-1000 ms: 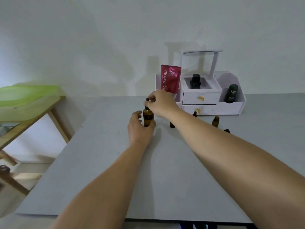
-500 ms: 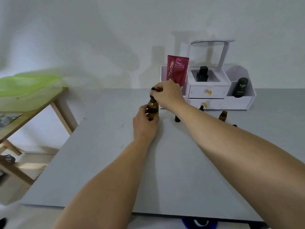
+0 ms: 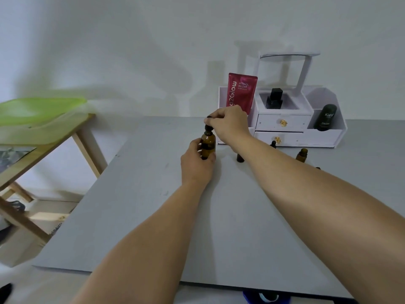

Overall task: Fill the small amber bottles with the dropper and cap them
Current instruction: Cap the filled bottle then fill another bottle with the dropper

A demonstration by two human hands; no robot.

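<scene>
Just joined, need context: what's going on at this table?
A person works at the grey table. The left hand holds the big bottle upright on it; the right hand pinches the black dropper at its neck. Several small bottles stand behind the right arm, before the white organizer; the rightmost bottle looks uncapped. No small bottle is being filled yet.

**Dropper bottle upright at centre, small bottles to its right**

The amber dropper bottle (image 3: 208, 144) stands upright at frame centre, with its black dropper top (image 3: 207, 127) at the neck. Right of centre stand a dark small bottle (image 3: 240, 157), an open-necked amber bottle (image 3: 302, 154) and, higher in the frame, a black-topped bottle (image 3: 273, 144).
</scene>
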